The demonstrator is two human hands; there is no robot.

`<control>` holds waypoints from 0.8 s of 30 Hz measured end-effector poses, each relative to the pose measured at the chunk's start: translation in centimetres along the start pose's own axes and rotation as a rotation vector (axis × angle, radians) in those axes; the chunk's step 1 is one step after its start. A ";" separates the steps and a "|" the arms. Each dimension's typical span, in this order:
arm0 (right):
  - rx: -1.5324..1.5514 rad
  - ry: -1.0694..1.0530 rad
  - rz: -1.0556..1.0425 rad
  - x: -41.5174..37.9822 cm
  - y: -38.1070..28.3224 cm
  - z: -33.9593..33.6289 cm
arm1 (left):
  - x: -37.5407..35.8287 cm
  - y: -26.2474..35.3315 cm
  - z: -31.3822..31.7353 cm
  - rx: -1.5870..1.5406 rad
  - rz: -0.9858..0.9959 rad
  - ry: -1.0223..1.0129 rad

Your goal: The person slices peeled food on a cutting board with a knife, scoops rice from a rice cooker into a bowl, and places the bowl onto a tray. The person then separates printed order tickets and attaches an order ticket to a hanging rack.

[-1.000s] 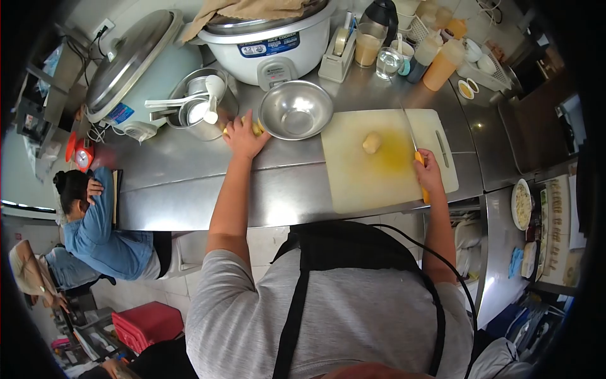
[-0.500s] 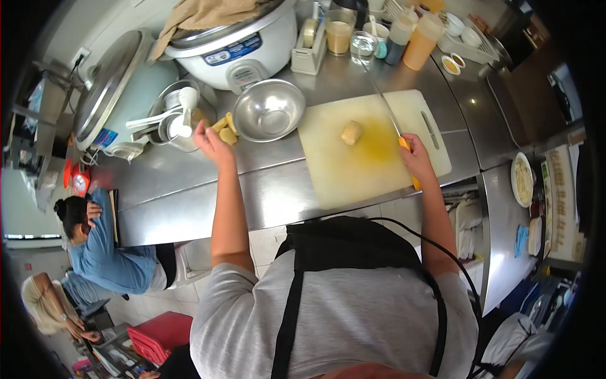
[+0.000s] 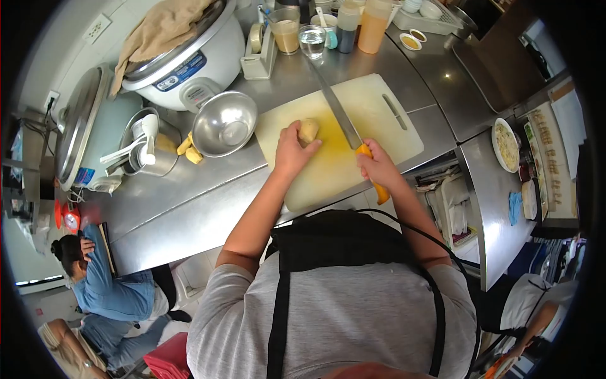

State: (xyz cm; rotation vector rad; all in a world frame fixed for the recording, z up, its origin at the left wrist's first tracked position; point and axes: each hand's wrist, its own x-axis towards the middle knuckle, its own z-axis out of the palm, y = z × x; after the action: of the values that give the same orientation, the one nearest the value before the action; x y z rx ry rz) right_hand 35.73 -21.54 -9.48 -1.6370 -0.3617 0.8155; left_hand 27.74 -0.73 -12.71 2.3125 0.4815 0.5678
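On the white cutting board (image 3: 303, 189), my left hand (image 3: 293, 151) has its fingers and thumb around a pale tan, rounded root piece (image 3: 308, 130), perhaps ginger or potato. Its underside is hidden. My right hand (image 3: 380, 167) grips a long knife (image 3: 339, 114) by its orange handle. The blade slants up and left over the board, just right of the root piece, apart from it. A yellow stain (image 3: 333, 142) spreads on the board beneath the blade. Left of the board sits a steel bowl (image 3: 226, 124), with several yellowish chunks (image 3: 193, 155) beside it.
A steel pot (image 3: 165, 158) with white-handled utensils and a large rice cooker (image 3: 183, 63) stand at left. A tape dispenser (image 3: 259, 60), a water glass (image 3: 312, 43) and sauce bottles (image 3: 375, 28) line the back. Another person in blue (image 3: 104, 271) sits at the counter's left end.
My left hand has moved from beside the chunks and pot onto the root piece on the board. The knife has shifted closer to that piece. The camera view has turned somewhat.
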 end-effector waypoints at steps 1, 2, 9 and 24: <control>0.022 -0.021 0.034 -0.4 0.0 0.0 | 0.2 0.3 0.4 0.041 0.017 0.019; 0.014 -0.021 0.034 -0.6 0.2 -0.2 | 0.6 0.6 0.8 0.083 0.032 0.039; 0.026 -0.027 0.030 -2.0 0.7 -1.4 | 1.8 2.4 -0.5 0.027 -0.362 -0.197; -0.216 -0.013 -0.081 -2.2 1.1 -0.5 | 1.1 0.8 0.2 -0.271 0.071 -0.136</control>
State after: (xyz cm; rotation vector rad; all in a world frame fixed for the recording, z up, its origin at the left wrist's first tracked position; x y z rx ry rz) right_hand 34.28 -23.55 -9.84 -1.8056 -0.5371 0.7468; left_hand 28.86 -0.87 -12.01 2.0970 0.2421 0.4735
